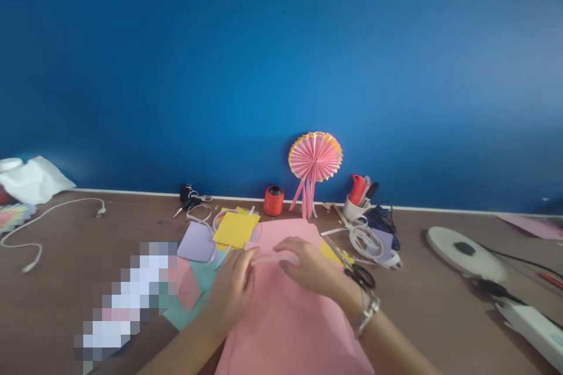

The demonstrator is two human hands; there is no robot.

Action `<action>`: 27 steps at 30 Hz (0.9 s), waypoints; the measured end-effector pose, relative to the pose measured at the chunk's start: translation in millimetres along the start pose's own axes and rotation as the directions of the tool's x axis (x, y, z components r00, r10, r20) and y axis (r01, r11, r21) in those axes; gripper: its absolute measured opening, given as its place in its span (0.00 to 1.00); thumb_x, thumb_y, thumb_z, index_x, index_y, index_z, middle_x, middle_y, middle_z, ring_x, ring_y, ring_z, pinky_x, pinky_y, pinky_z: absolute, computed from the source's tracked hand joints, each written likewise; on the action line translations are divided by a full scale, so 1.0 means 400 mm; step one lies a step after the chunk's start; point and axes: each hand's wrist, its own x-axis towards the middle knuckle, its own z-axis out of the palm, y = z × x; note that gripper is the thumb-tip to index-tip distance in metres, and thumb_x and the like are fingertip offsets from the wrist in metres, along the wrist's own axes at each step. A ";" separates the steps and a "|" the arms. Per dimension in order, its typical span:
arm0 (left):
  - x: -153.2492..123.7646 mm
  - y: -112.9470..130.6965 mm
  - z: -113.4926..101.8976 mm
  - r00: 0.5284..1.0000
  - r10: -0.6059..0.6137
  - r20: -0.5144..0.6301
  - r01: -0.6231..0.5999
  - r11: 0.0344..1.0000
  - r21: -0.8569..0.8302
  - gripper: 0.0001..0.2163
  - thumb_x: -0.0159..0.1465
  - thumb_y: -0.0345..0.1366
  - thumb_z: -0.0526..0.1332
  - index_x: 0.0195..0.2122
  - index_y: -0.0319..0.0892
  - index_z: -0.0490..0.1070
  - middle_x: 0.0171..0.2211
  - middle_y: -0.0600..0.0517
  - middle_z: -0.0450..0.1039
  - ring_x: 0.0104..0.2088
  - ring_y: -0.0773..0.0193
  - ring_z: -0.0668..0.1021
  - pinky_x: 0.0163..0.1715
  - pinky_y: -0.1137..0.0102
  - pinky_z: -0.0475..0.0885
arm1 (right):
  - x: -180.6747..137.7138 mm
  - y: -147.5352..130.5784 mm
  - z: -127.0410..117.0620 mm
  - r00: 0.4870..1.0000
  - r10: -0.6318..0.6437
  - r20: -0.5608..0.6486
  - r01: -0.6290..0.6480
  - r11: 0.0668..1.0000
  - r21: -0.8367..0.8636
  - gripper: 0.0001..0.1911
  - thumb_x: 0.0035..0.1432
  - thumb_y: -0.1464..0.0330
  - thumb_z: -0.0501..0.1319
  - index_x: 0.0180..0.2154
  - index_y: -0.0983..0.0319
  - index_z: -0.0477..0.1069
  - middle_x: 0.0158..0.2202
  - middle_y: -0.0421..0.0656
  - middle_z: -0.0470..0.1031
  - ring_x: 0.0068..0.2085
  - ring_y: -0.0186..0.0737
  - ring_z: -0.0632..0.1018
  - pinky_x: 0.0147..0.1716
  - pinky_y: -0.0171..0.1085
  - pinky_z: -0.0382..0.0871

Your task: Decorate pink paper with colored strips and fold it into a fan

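A thin pale pink paper strip stretches between my two hands, above large pink paper sheets on the brown table. My left hand has its fingers pressed together at the strip's left end; its exact pinch is partly hidden. Over the right end arches my right hand, thumb and fingers apart, a bracelet on its wrist. Black-handled scissors lie just right of that hand. Near my left hand are yellow paper squares, a lilac square and teal paper.
A pink paper rosette leans on the blue wall beside a red thread spool. Behind the scissors stand a pen cup and a coiled white cable. A white round device is at right; a white cable at left.
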 end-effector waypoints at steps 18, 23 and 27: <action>0.029 -0.024 -0.006 0.928 -0.351 0.127 0.363 0.771 -0.522 0.11 0.55 0.42 0.60 0.35 0.41 0.70 0.33 0.50 0.72 0.36 0.61 0.73 0.37 0.68 0.68 | 0.048 -0.037 0.090 0.999 0.034 0.007 -0.034 0.987 0.156 0.10 0.48 0.74 0.53 0.29 0.63 0.73 0.30 0.40 0.76 0.31 0.33 0.73 0.30 0.29 0.62; 0.033 -0.031 -0.017 0.897 -0.428 0.113 0.409 0.703 -0.582 0.11 0.56 0.42 0.59 0.23 0.41 0.67 0.23 0.56 0.66 0.28 0.65 0.69 0.31 0.72 0.63 | 0.046 -0.035 0.072 0.998 0.029 -0.051 -0.030 0.999 -0.016 0.09 0.49 0.73 0.54 0.25 0.62 0.73 0.26 0.40 0.75 0.28 0.32 0.71 0.27 0.29 0.60; 0.039 -0.048 -0.025 0.837 -0.527 0.147 0.460 0.530 -0.712 0.12 0.55 0.45 0.59 0.25 0.41 0.64 0.23 0.57 0.64 0.26 0.66 0.68 0.29 0.73 0.62 | 0.037 0.011 -0.013 0.986 0.168 0.016 -0.167 0.985 -0.040 0.06 0.46 0.69 0.58 0.23 0.63 0.73 0.23 0.38 0.74 0.26 0.32 0.70 0.23 0.28 0.58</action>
